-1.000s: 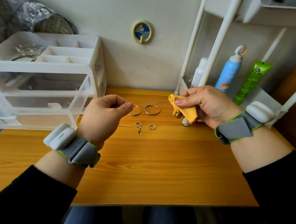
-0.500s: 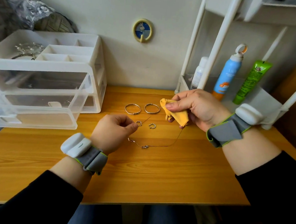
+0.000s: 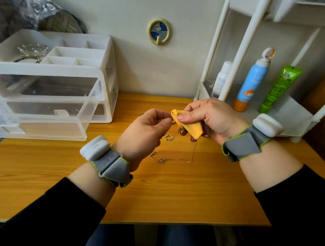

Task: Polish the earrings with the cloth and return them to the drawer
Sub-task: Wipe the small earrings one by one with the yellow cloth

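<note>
Both hands were raised over the wooden worktop (image 3: 172,195). Left hand (image 3: 146,129) fingers pinched an earring (image 3: 173,121), mostly hidden, against the yellow cloth (image 3: 191,127) pinched in the right hand (image 3: 211,117). Second earring (image 3: 169,137) and chain (image 3: 174,159) lay below. Drawer (image 3: 43,132) stood open at left.

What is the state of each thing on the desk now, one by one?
Left hand, pinches a hoop earring, mostly hidden.
Right hand, pinches the cloth.
The cloth, bunched against the hoop earring.
Small earring, lying loose on the desk.
Chain, lying slack on the desk.
Lower drawer, pulled open.
Spray bottle, upright, capped.
</note>
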A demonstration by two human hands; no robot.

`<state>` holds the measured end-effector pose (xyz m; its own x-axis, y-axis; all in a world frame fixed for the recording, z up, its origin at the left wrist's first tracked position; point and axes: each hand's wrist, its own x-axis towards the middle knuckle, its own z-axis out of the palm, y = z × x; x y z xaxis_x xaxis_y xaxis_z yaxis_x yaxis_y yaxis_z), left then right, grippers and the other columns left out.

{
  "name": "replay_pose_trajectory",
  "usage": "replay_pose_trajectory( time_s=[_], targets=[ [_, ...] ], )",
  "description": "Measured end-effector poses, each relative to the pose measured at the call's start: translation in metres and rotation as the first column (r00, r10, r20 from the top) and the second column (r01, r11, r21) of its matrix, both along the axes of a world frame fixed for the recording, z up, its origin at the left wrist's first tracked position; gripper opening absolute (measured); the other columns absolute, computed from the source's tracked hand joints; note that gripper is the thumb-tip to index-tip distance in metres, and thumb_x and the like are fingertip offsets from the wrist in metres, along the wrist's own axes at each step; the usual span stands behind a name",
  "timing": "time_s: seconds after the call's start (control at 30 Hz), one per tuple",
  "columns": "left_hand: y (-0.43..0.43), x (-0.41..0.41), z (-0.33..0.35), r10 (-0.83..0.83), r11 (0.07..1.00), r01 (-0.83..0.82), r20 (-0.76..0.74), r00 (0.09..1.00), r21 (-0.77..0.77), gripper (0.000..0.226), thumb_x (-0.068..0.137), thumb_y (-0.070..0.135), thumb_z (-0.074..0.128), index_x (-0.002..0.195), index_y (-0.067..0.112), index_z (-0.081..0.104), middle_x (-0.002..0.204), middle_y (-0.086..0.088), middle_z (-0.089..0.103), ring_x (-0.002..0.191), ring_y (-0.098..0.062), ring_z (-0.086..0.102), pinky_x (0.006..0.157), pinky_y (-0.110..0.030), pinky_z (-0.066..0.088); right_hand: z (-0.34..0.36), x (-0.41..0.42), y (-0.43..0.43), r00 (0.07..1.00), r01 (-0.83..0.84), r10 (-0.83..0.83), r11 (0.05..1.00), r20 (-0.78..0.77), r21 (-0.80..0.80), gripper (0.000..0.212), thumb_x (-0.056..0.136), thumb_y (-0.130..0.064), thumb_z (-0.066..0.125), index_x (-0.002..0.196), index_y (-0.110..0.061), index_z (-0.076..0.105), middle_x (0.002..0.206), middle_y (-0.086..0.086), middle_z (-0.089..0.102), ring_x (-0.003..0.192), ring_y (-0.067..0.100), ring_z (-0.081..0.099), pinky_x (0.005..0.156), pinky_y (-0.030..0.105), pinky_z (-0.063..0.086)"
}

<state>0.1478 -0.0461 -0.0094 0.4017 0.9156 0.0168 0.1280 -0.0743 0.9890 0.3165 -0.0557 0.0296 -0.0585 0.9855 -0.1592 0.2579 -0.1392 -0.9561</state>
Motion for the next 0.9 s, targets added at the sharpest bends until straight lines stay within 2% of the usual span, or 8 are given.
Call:
replay_pose_trajectory(
  time_s=[0.07, 0.17, 0.3, 0.43, 0.57, 0.73, 0.9],
  targets=[
    [0.002, -0.003, -0.001, 0.045, 0.998, -0.042, -0.061, 0.997, 0.041, 0.013, 0.089, 0.028, 0.060, 0.083, 0.016, 0.062, 0.064, 0.006, 0.051, 0.057, -0.013, 0.040, 0.055, -0.029, 0.036, -0.001, 0.002, 0.000, 1.000, 0.001, -0.001, 1.000, -0.006, -0.005, 0.009, 0.077, -0.011, 0.069, 0.070, -0.004, 0.066, 0.069, 0.013, 0.066, 0.061, 0.023, 0.065, 0.044, 0.025, 0.048],
    [0.006, -0.008, -0.001, 0.091, 0.996, -0.091, -0.013, 0.996, -0.002, 0.020, 0.085, 0.021, 0.066, 0.068, 0.015, 0.056, 0.048, 0.013, 0.044, 0.049, -0.011, 0.035, 0.049, -0.025, 0.031, -0.003, 0.004, -0.001, 1.000, 0.006, -0.006, 1.000, -0.016, -0.018, 0.010, 0.077, -0.010, 0.068, 0.069, -0.005, 0.065, 0.067, 0.012, 0.066, 0.059, 0.023, 0.065, 0.044, 0.025, 0.048],
    [0.010, -0.015, 0.000, 0.119, 0.992, -0.118, 0.021, 0.993, -0.042, 0.023, 0.084, 0.015, 0.066, 0.063, 0.015, 0.054, 0.045, 0.012, 0.042, 0.048, -0.012, 0.033, 0.048, -0.025, 0.029, -0.005, 0.006, -0.002, 0.999, 0.012, -0.012, 1.000, -0.030, -0.012, 0.009, 0.078, -0.009, 0.067, 0.070, -0.003, 0.065, 0.065, 0.013, 0.066, 0.058, 0.023, 0.065, 0.045, 0.025, 0.049],
    [0.013, -0.022, -0.003, 0.154, 0.987, -0.154, -0.023, 0.988, -0.037, 0.023, 0.084, 0.012, 0.064, 0.063, 0.015, 0.056, 0.043, 0.013, 0.044, 0.048, -0.013, 0.033, 0.048, -0.025, 0.029, -0.003, 0.009, -0.001, 0.999, 0.027, -0.027, 1.000, -0.038, 0.000, 0.009, 0.076, -0.009, 0.068, 0.071, -0.003, 0.065, 0.066, 0.013, 0.067, 0.059, 0.024, 0.066, 0.048, 0.027, 0.052],
    [0.014, -0.027, -0.006, 0.215, 0.976, -0.217, -0.080, 0.973, -0.017, 0.020, 0.083, 0.011, 0.063, 0.064, 0.013, 0.058, 0.041, 0.014, 0.044, 0.052, -0.014, 0.035, 0.051, -0.026, 0.029, -0.001, 0.012, -0.001, 0.997, 0.046, -0.045, 0.999, -0.054, 0.016, 0.018, 0.064, -0.016, 0.072, 0.072, -0.002, 0.066, 0.065, 0.014, 0.067, 0.060, 0.026, 0.066, 0.058, 0.032, 0.056],
    [0.016, -0.029, -0.009, 0.252, 0.968, -0.250, -0.177, 0.951, 0.035, 0.018, 0.082, 0.010, 0.062, 0.064, 0.012, 0.058, 0.054, 0.000, 0.046, 0.054, -0.016, 0.038, 0.054, -0.027, 0.032, 0.002, 0.014, 0.000, 0.996, 0.065, -0.063, 0.997, -0.058, 0.032, 0.025, 0.058, -0.020, 0.071, 0.073, -0.001, 0.065, 0.064, 0.013, 0.068, 0.061, 0.027, 0.066, 0.064, 0.036, 0.057],
    [0.019, -0.031, -0.014, 0.249, 0.968, -0.241, -0.273, 0.929, 0.062, 0.017, 0.082, 0.015, 0.063, 0.066, 0.013, 0.061, 0.073, -0.012, 0.060, 0.060, -0.019, 0.047, 0.058, -0.031, 0.041, 0.005, 0.014, -0.001, 0.994, 0.081, -0.079, 0.996, -0.075, 0.026, 0.021, 0.058, -0.019, 0.071, 0.070, -0.004, 0.064, 0.062, 0.012, 0.067, 0.057, 0.026, 0.066, 0.048, 0.025, 0.051]
  ],
)
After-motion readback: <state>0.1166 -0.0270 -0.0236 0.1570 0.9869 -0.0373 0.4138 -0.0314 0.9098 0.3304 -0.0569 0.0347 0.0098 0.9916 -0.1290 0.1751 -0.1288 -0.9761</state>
